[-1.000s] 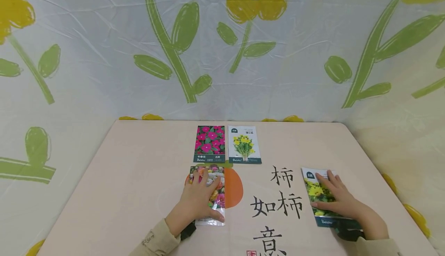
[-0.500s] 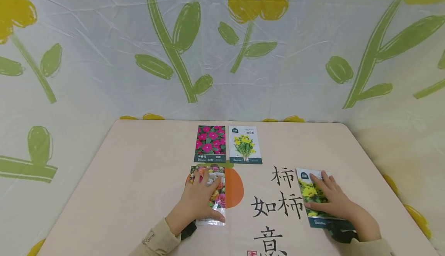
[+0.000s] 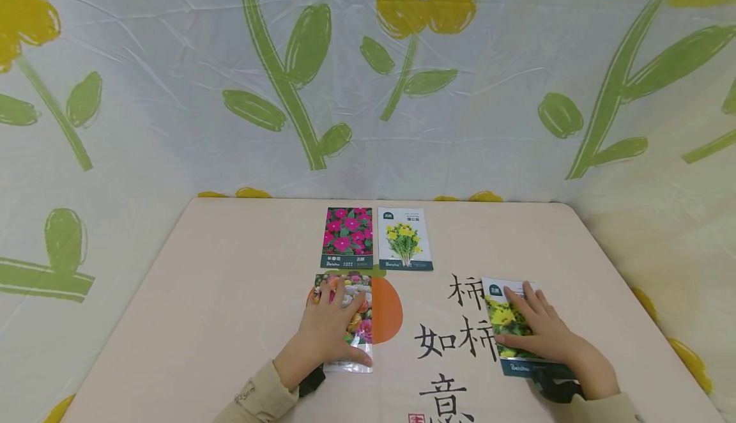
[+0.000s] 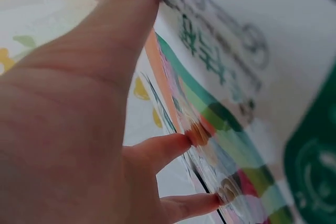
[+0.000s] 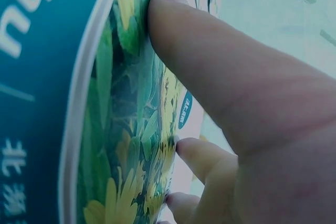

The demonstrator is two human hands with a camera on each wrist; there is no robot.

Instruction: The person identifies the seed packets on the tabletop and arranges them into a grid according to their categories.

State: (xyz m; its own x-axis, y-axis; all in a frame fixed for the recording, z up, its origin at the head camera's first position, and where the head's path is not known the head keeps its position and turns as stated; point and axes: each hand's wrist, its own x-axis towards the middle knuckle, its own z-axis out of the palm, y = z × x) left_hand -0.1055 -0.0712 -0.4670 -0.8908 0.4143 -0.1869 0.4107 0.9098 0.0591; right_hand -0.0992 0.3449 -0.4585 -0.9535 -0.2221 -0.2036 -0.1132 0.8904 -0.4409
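Note:
My left hand [image 3: 326, 327] lies with spread fingers on a seed packet with multicoloured flowers [image 3: 363, 330], near the middle of the table. In the left wrist view its fingertips touch the glossy front of that flower packet [image 4: 247, 166]. On the right, my right hand [image 3: 552, 333] rests, fingers spread, on a seed packet with yellow flowers [image 3: 506, 327] and a dark green bottom band. The right wrist view shows the thumb and fingertips pressing on the yellow-flower packet [image 5: 126, 129]. That packet's left edge overlaps the black characters printed on the cloth.
Behind the left hand lie a packet with pink flowers [image 3: 348, 234] and a white packet with a yellow-flowered plant [image 3: 405, 238], side by side. The pale table [image 3: 247, 250] carries a printed orange fruit [image 3: 390, 311] and black characters [image 3: 443, 397]. A flower-patterned curtain [image 3: 190, 91] stands behind.
My right hand has slid the yellow-flower packet leftward across the table, onto the edge of the printed characters. The left hand and the other packets stay in place.

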